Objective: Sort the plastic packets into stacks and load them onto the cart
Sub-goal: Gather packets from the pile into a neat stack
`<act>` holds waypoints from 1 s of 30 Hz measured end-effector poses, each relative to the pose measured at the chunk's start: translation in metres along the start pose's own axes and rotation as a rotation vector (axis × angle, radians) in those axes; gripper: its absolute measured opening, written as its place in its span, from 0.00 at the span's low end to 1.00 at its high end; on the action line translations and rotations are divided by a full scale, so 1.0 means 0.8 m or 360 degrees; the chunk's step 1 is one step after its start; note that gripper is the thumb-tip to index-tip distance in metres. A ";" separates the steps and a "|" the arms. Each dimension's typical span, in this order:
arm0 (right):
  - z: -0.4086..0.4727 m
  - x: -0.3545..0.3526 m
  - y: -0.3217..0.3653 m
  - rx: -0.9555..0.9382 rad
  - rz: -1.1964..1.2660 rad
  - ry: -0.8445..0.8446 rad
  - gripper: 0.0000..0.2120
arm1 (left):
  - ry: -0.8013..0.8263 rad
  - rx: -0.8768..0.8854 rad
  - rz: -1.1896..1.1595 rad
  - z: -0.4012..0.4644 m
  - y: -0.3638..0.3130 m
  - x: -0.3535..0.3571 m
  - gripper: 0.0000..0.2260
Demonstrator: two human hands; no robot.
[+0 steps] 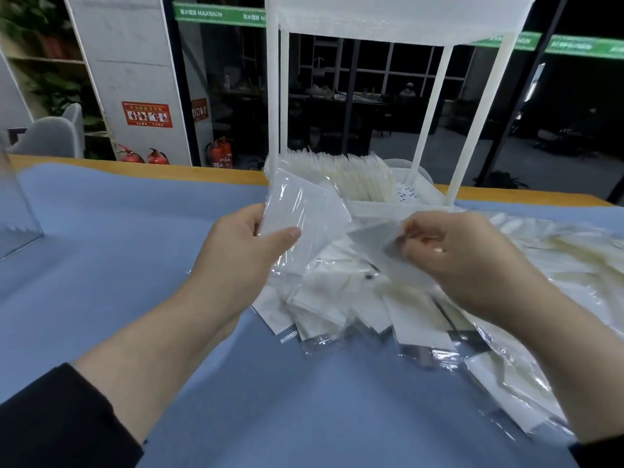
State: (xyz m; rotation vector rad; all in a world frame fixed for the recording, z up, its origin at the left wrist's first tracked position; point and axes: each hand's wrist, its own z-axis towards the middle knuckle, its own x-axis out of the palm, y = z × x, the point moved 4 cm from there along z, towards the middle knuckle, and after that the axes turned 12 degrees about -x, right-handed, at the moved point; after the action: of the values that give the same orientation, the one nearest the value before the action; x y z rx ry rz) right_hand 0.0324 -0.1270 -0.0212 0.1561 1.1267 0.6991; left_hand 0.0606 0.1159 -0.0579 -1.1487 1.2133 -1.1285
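My left hand point(243, 244) grips a small stack of clear plastic packets point(304, 211) with white inserts, held up above the table, thumb across the front. My right hand point(452, 251) pinches one more packet point(374, 236) by its edge, just right of the stack. Below both hands a loose pile of packets point(354, 309) spreads over the blue table cover and runs off to the right. Behind it stands the white cart point(429, 197); its lower tray holds a row of packets point(351, 177) standing on edge. The cart's upper shelf point(388, 18) sits at the top of the view.
A blue cloth point(135, 265) covers the table, with a wooden edge point(169, 172) at the far side. A clear acrylic box point(13, 211) stands at the far left. Beyond are a pillar, fire extinguishers point(221, 153) and dark glass walls.
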 end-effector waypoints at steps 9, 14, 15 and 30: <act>0.002 0.025 0.000 0.0281 0.1289 -0.0590 0.08 | 0.0450 -0.0272 -0.0585 -0.016 -0.006 0.023 0.10; 0.000 0.049 0.017 0.0256 0.1533 -0.0384 0.09 | 0.0451 -0.0236 -0.0345 -0.022 0.005 0.039 0.19; -0.001 0.051 0.021 0.0240 0.1562 -0.0351 0.11 | 0.0396 -0.0235 -0.0371 -0.021 0.005 0.038 0.22; -0.013 0.044 0.058 -0.0336 0.0014 0.0336 0.08 | -0.0258 0.0441 -0.0100 -0.031 -0.034 0.002 0.24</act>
State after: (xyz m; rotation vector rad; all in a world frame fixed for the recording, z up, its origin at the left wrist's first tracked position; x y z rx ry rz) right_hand 0.0117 -0.0728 -0.0318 -0.0946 1.2444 0.8518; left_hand 0.0356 0.1112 -0.0315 -1.0490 0.8708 -1.1850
